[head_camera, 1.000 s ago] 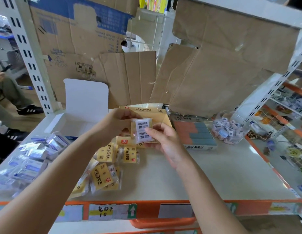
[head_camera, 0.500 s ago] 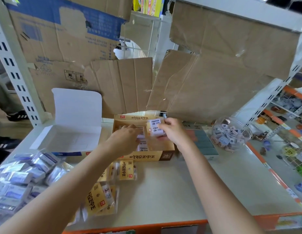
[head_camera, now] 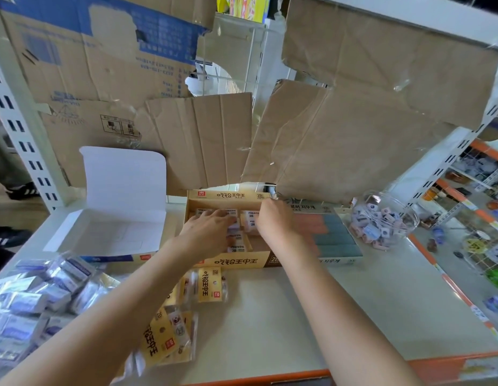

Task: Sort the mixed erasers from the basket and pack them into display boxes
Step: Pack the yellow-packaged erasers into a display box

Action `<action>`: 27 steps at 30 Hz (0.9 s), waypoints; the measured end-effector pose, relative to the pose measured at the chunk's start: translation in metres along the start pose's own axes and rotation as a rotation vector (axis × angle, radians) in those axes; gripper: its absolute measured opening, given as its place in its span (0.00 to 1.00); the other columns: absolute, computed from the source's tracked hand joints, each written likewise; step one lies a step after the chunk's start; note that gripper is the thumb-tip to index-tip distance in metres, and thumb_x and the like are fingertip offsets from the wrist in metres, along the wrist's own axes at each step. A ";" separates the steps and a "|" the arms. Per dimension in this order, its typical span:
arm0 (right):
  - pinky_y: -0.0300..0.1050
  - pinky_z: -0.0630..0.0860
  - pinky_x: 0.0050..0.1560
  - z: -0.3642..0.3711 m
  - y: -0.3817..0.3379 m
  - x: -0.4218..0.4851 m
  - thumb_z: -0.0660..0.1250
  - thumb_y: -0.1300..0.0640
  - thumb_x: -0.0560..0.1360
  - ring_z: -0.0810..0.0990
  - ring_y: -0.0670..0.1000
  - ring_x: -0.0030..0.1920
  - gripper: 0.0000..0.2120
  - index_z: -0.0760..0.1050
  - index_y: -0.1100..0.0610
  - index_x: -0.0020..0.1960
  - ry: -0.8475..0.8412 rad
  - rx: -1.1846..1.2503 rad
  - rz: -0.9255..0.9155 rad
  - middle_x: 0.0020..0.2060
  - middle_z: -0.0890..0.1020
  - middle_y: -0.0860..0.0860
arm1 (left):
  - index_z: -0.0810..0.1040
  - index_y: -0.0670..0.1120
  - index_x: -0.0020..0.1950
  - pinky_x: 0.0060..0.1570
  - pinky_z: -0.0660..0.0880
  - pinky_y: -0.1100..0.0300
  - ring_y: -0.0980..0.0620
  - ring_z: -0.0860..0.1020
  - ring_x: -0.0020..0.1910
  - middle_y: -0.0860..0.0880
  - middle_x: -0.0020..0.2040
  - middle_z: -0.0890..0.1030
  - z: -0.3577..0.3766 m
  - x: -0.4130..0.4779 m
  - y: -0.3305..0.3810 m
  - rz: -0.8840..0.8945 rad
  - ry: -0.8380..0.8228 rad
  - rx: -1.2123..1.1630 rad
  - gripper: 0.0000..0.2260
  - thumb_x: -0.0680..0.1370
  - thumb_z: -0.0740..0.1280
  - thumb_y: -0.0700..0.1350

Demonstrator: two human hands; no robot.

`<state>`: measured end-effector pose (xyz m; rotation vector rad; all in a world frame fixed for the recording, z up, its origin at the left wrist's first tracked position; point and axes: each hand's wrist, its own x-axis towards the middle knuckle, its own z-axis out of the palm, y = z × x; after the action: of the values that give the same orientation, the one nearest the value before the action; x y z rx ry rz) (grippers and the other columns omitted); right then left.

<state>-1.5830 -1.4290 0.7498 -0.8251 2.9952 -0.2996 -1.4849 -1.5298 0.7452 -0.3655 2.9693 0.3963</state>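
Note:
An open yellow display box (head_camera: 236, 263) stands at the middle of the shelf, with white 2B erasers (head_camera: 236, 243) lined up inside. My left hand (head_camera: 206, 229) lies inside it, fingers straight and resting on the erasers at the left. My right hand (head_camera: 274, 218) reaches into the right part of the box, fingers curled, and pinches a white 2B eraser pack (head_camera: 250, 220) set down among the others. Loose yellow eraser packs (head_camera: 209, 285) lie in front of the box, with more (head_camera: 161, 338) nearer to me.
An open white box (head_camera: 117, 229) sits left of the yellow one. Several blue-wrapped erasers (head_camera: 41, 296) are heaped at the near left. A box of orange and teal erasers (head_camera: 335, 238) and a clear jar of small erasers (head_camera: 381, 221) stand at the right. Cardboard sheets (head_camera: 353, 140) wall the back.
Both hands moved forward from above the shelf into the yellow box. The white eraser pack in my right hand went down among the erasers inside.

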 end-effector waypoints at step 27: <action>0.48 0.58 0.62 0.004 0.026 0.005 0.66 0.65 0.73 0.71 0.53 0.62 0.21 0.70 0.53 0.64 0.019 -0.248 -0.506 0.58 0.73 0.51 | 0.57 0.54 0.74 0.71 0.52 0.48 0.46 0.53 0.75 0.51 0.76 0.56 0.003 0.003 -0.004 -0.003 -0.020 0.007 0.24 0.79 0.58 0.56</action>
<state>-1.6007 -1.4102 0.7413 -1.6093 2.8257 0.0659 -1.4864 -1.5333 0.7412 -0.3635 2.9497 0.3872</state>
